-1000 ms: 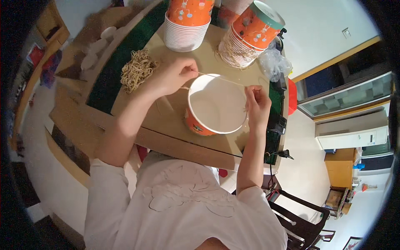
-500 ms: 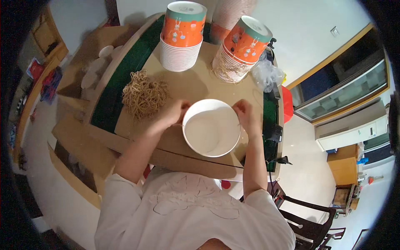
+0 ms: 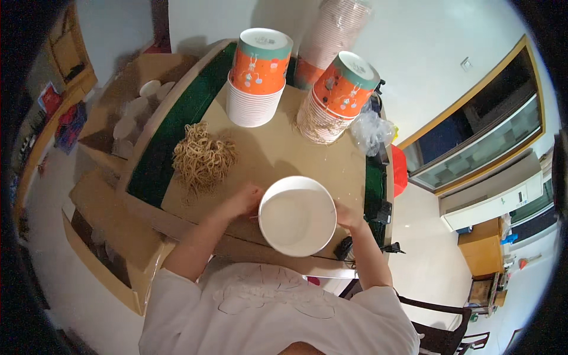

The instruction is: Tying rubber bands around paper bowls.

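Note:
A white-lined paper bucket (image 3: 297, 216) is tipped toward me over the near part of the table, its round mouth facing up at me and its inside empty. My left hand (image 3: 249, 200) is closed at its left side, and my right hand (image 3: 346, 216) grips the right side just below the rim. The bucket partly hides the fingers of both hands. Left of the bucket lies a tangled heap of tan cords (image 3: 204, 157). Beyond stand two upside-down stacks of orange and green paper buckets, a left stack (image 3: 260, 77) and a right stack (image 3: 337, 97) with cords hanging round it.
A tall plastic-wrapped stack of buckets (image 3: 334, 35) stands at the back. Clear plastic bags (image 3: 373, 133) bunch at the table's right side, near a black adapter (image 3: 383, 213). Open cardboard boxes (image 3: 112, 236) sit on the floor to the left; a dark chair (image 3: 438, 322) is at the lower right.
The bucket and both hands sit lower in the picture, nearer my body. The stacks and table also appear lower, as my view has tilted up. My right hand is now more hidden behind the bucket.

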Demonstrator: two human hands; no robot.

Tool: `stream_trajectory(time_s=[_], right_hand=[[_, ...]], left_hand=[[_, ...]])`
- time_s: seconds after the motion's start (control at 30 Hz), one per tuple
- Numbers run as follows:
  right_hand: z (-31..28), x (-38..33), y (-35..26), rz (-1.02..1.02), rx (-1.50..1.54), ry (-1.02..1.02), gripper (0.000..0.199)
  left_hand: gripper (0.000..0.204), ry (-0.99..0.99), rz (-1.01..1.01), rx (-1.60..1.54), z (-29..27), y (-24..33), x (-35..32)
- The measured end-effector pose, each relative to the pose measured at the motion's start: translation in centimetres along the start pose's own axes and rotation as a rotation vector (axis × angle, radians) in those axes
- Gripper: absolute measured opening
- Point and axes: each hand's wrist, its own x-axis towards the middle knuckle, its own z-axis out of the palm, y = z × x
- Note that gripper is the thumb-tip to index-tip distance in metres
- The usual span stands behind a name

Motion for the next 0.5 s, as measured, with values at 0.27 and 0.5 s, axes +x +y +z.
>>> stream_trajectory(time_s=[0.27,0.5], right_hand=[[-1.3,-1.7,-4.6,-0.139,0.309,-0.096,0.058],[-6.9,-4.8,-25.4,-0.77,-0.54,0.724,0.026]], left_hand=[[0.036,-0.079,0.156,0.042,1.1,7.5,-2.8],[0.019,0.308,0.437,-0.2,3.2,4.9,1.0]])
